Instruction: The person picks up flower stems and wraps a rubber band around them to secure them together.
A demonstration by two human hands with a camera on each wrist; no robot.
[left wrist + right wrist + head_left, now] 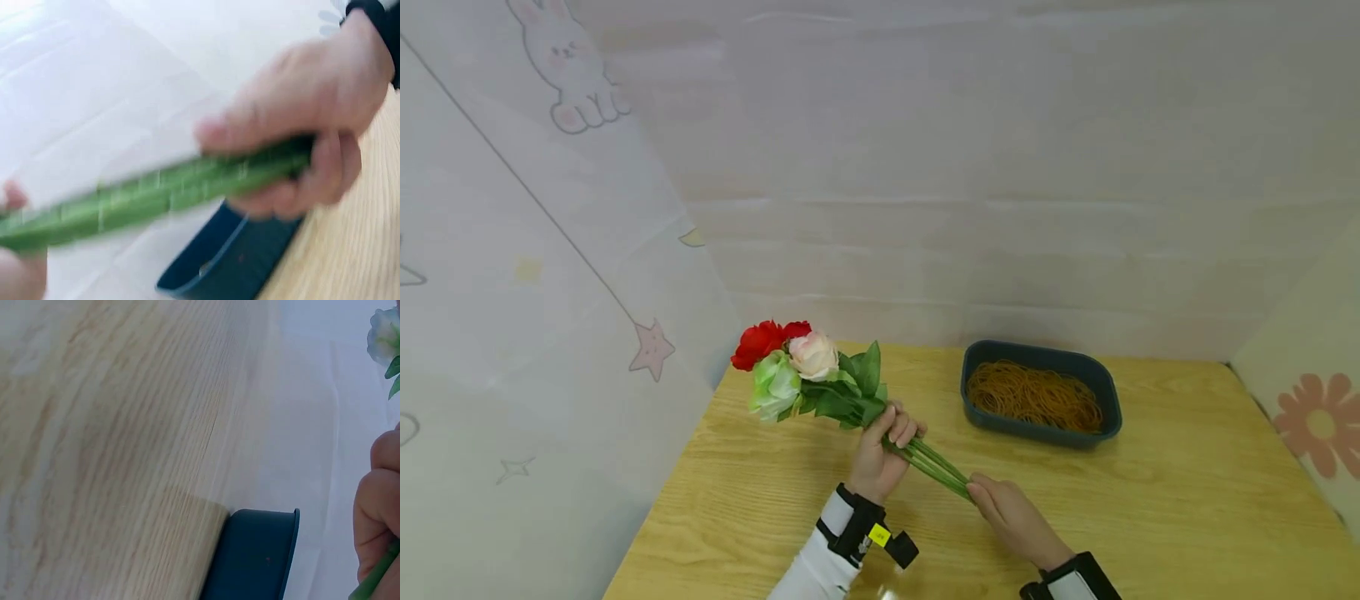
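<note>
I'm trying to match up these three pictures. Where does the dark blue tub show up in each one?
Head: the dark blue tub is right of centre, a little below mid-height.
Left wrist: at the bottom, near the middle, cut off by the lower edge.
Right wrist: at the bottom, right of centre, also cut off.
Shared landmark: the green stems, blurred in the left wrist view and just peeking into the right wrist view's lower right corner.
</note>
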